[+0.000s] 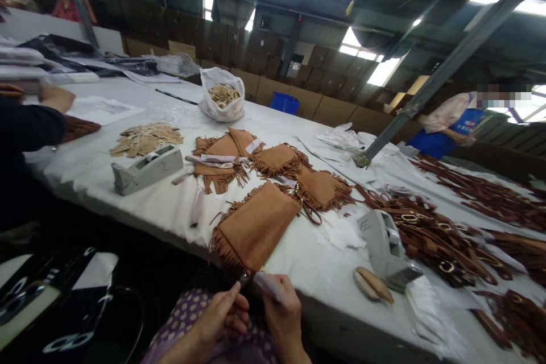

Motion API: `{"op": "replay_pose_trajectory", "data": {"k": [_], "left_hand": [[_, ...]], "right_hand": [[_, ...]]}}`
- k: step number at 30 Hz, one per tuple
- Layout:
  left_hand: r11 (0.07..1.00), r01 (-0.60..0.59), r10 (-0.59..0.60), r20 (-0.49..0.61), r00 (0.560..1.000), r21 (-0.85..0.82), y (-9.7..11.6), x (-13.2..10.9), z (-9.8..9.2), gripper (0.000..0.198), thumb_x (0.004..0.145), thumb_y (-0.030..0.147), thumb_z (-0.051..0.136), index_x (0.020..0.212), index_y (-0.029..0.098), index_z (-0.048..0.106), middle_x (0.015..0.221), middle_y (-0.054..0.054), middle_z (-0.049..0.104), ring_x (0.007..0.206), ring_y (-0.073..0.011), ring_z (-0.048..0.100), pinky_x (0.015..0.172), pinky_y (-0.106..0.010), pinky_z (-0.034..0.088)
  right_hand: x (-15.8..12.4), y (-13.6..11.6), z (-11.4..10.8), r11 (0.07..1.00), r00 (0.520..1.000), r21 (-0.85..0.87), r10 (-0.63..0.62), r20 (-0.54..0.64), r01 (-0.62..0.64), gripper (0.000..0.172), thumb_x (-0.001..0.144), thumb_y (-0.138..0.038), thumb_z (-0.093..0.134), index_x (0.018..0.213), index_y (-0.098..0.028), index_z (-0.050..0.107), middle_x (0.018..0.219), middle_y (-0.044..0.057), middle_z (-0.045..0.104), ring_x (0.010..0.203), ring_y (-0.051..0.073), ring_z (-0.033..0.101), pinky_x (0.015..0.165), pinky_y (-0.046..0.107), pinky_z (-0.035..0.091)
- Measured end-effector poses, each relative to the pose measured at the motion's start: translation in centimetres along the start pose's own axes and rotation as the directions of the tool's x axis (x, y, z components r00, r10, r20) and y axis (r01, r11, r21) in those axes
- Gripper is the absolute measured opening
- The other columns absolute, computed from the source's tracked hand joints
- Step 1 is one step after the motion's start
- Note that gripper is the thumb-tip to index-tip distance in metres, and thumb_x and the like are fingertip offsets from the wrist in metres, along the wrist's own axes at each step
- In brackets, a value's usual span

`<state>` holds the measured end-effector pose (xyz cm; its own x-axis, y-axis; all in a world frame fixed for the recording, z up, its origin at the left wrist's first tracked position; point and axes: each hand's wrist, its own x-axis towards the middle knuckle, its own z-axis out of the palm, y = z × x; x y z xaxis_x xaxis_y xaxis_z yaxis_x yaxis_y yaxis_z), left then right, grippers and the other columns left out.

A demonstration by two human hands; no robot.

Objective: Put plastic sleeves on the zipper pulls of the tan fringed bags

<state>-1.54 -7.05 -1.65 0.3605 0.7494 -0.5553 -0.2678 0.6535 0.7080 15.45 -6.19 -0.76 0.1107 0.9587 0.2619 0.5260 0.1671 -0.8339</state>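
Note:
A tan fringed pouch (258, 224) lies at the table's front edge, its near corner pointing toward me. At that corner my left hand (224, 311) pinches a small piece; its exact shape is hidden by the fingers. My right hand (285, 310) is closed around a pale wrapped strip (271, 289) close to the same corner. A brown wrist loop (311, 213) hangs from the pouch's far corner. Behind it lie more fringed pouches, one (324, 186) to the right and another (277, 159) further back. Pale wrapped strips (213, 159) rest across the left ones.
Tape dispensers stand on the left (149, 169) and right (381, 247). Beyond are tan scraps (147, 137) and a white bag (222, 96). Brown straps with buckles (426, 233) cover the right side. A person's arm (55, 99) is at left; another person (452, 122) stands at right.

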Motion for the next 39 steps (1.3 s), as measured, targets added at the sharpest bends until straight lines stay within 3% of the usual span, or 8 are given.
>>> {"op": "replay_pose_trajectory", "data": {"k": [4,7,11,15,20,26,31,39], "left_hand": [[0.967,0.172,-0.125,0.239,0.963,-0.189,0.9,0.0,0.6,0.064,0.073,0.074,0.05,0.09,0.014,0.063,0.077,-0.008,0.066,0.063,-0.0161,0.062,0.061,-0.029,0.048],[0.987,0.088,-0.059,0.21,0.976,-0.132,1.1,0.9,1.0,0.052,0.064,0.057,0.073,0.091,0.013,0.064,0.076,-0.005,0.065,0.06,-0.0143,0.059,0.057,-0.025,0.045],[0.996,-0.077,0.067,0.186,0.98,0.044,0.3,2.4,1.5,0.044,0.058,0.044,0.079,0.079,0.008,0.065,0.065,-0.002,0.06,0.053,-0.011,0.052,0.054,-0.023,0.038],[0.874,-0.325,0.291,0.148,0.945,0.361,0.6,1.9,1.0,0.03,0.073,0.041,0.065,0.083,0.013,0.064,0.066,-0.001,0.06,0.061,-0.0139,0.052,0.058,-0.024,0.038],[0.62,-0.452,0.404,0.233,0.885,0.641,2.9,-1.2,-2.9,0.023,0.087,0.033,0.048,0.1,0.02,0.061,0.068,0.001,0.063,0.063,-0.0149,0.055,0.062,-0.023,0.038],[0.756,-0.365,0.337,0.155,0.929,0.544,3.1,-2.8,-7.3,0.027,0.08,0.041,0.056,0.088,0.016,0.063,0.074,-0.001,0.063,0.067,-0.0153,0.056,0.062,-0.023,0.04],[0.845,-0.354,0.3,0.191,0.934,0.402,2.4,-2.5,-5.9,0.039,0.083,0.049,0.054,0.093,0.014,0.063,0.075,-0.003,0.063,0.069,-0.0157,0.056,0.063,-0.024,0.042],[0.817,-0.34,0.397,-0.026,0.917,0.466,2.0,-0.4,-3.6,0.05,0.082,0.06,0.048,0.074,0.013,0.065,0.066,-0.001,0.059,0.06,-0.0137,0.047,0.054,-0.023,0.035]], "right_hand": [[-1.2,1.3,0.8,0.95,0.965,-0.174,-0.254,0.064,0.261,0.036,0.085,-0.017,0.047,0.112,-0.029,0.068,0.088,0.011,0.069,0.082,0.024,0.063,0.074,0.038,0.051],[-1.9,1.7,0.9,0.961,0.969,-0.126,-0.24,0.056,0.245,0.036,0.085,-0.018,0.049,0.115,-0.029,0.066,0.099,0.01,0.07,0.091,0.024,0.064,0.082,0.038,0.05],[-1.5,1.0,0.4,0.993,0.991,0.049,0.106,-0.077,-0.103,0.036,0.082,-0.029,0.058,0.117,-0.023,0.065,0.103,0.009,0.071,0.095,0.025,0.065,0.086,0.035,0.049],[0.8,-0.6,0.5,0.842,0.88,0.28,0.475,0.017,-0.46,0.035,0.073,-0.045,0.068,0.093,-0.017,0.072,0.079,0.007,0.073,0.066,0.021,0.065,0.058,0.028,0.05],[1.7,-3.0,3.1,0.544,0.752,0.543,0.59,0.294,-0.639,0.034,0.059,-0.038,0.081,0.081,-0.014,0.071,0.063,0.002,0.068,0.048,0.01,0.053,0.042,0.018,0.034],[0.8,-4.9,5.9,0.217,0.594,0.602,0.594,0.543,-0.768,0.033,0.055,-0.032,0.084,0.08,-0.014,0.073,0.075,0.004,0.071,0.051,0.007,0.053,0.044,0.015,0.034],[0.8,-4.3,6.0,0.256,0.604,0.583,0.586,0.54,-0.771,0.033,0.06,-0.039,0.082,0.078,-0.014,0.073,0.069,0.004,0.069,0.051,0.007,0.052,0.045,0.015,0.036],[-0.6,-2.5,5.8,0.417,0.718,0.604,0.546,0.431,-0.679,0.044,0.059,-0.035,0.083,0.096,-0.015,0.071,0.072,0.004,0.071,0.057,0.012,0.057,0.053,0.021,0.043]]}}
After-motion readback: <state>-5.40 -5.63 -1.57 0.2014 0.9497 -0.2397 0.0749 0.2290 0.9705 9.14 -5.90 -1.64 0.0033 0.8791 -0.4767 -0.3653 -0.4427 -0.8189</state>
